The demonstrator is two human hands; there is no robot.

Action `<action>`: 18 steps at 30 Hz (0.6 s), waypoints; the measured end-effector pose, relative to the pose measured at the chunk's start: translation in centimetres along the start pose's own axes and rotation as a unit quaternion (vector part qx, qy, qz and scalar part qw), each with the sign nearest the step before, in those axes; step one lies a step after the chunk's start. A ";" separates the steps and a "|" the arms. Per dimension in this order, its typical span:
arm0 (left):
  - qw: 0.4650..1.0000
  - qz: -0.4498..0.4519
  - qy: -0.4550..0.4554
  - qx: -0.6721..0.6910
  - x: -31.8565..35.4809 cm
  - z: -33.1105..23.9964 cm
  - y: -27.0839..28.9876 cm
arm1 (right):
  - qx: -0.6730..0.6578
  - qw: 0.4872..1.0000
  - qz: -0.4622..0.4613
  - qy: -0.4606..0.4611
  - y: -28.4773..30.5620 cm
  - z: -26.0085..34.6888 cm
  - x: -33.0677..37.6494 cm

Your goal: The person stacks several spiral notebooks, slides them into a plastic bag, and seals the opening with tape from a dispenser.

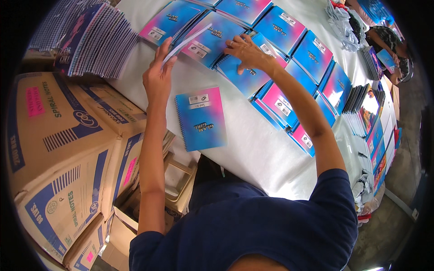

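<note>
The left hand (pixel 157 77) pinched a narrow white strip (pixel 187 42), its surface hard to make out. The right hand (pixel 247 53), fingers spread and bent, partly hid a smooth blue-and-pink spiral notebook (pixel 246 83). Between hands and body, a rectangular matching notebook (pixel 203 133) lay flat; left of them, coil-edged stacks (pixel 99 43) ran out of view.

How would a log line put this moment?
left hand: holding white strip | right hand: at notebooks | lone notebook: on table

Dark navy short-sleeved shirt (pixel 266 221)
</note>
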State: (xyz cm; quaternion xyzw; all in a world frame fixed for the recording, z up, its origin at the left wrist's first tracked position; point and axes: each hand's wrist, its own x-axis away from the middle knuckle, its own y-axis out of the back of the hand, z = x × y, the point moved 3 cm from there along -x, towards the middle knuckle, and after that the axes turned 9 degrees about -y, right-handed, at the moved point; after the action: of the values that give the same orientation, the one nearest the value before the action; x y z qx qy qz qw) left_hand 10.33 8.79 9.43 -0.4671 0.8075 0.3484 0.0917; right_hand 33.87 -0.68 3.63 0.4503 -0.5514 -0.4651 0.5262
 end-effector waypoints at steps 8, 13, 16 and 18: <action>0.996 -0.083 -0.021 0.012 3.2 0.8 5.5 | -0.422 0.882 -0.201 -0.051 11.1 3.3 7.5; 0.998 -0.047 -0.027 0.015 6.9 -3.5 5.6 | -0.509 0.784 -0.170 -0.311 0.1 8.7 11.0; 0.980 0.107 -0.131 -0.105 12.4 -4.2 4.1 | -0.356 0.838 -0.252 -0.328 -4.8 11.8 13.5; 0.932 0.252 -0.186 -0.184 17.4 -3.9 1.7 | -0.239 0.862 -0.263 -0.363 -5.6 11.1 15.4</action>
State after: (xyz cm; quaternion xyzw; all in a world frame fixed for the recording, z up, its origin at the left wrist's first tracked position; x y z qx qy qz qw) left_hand 0.10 -5.16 4.89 -0.1837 0.7888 0.5834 0.0614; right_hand 22.22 -16.37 0.49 0.2387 -0.4363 -0.8341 0.2386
